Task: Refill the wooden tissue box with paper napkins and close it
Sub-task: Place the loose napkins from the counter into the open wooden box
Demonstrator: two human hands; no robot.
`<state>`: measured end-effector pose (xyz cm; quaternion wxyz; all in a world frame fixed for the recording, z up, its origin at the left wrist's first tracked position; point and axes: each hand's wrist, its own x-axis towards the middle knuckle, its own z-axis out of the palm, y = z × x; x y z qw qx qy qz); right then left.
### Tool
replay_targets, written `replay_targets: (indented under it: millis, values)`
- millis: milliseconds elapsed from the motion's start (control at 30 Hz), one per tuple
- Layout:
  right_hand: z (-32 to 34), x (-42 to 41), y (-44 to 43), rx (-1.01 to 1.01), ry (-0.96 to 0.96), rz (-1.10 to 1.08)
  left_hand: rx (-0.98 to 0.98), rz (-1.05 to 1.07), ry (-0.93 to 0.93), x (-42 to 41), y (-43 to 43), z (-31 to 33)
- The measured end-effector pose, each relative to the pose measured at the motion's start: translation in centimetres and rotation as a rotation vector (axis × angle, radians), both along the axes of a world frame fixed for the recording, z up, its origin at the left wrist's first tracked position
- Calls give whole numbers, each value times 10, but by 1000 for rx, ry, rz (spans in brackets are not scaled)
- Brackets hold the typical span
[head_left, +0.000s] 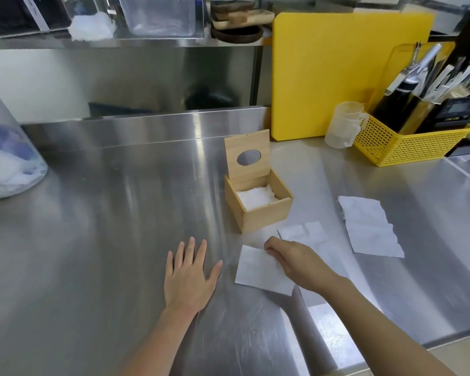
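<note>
The wooden tissue box [263, 215] stands on the steel counter [106, 213], its hinged lid [247, 156] with an oval hole raised upright. White napkins [255, 196] lie inside the box. My right hand [291, 260] pinches the top edge of a folded white napkin [258, 271] lying just in front of the box. My left hand [189, 272] rests flat on the counter, fingers spread, left of that napkin. A second napkin [307, 233] lies partly under my right hand, and a third napkin [369, 226] lies further right.
A yellow cutting board [345, 74] leans at the back right. Beside it stand stacked clear measuring cups [343, 126] and a yellow basket [407, 142] of utensils. A plastic bag [8, 161] of white items sits at the far left. A shelf runs behind.
</note>
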<state>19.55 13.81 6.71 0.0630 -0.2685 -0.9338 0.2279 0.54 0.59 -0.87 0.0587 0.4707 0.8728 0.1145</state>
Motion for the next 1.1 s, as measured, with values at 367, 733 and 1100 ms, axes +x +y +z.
replay_targets:
  millis: [367, 733, 1100]
  values:
    - [65, -47, 89, 104, 2, 65, 11, -66, 31, -7, 26, 2]
    - [31, -112, 134, 235, -280, 122, -72, -33, 40, -7, 29, 9]
    - [12, -114, 132, 555, -280, 219, -94, -43, 34, -8, 29, 8]
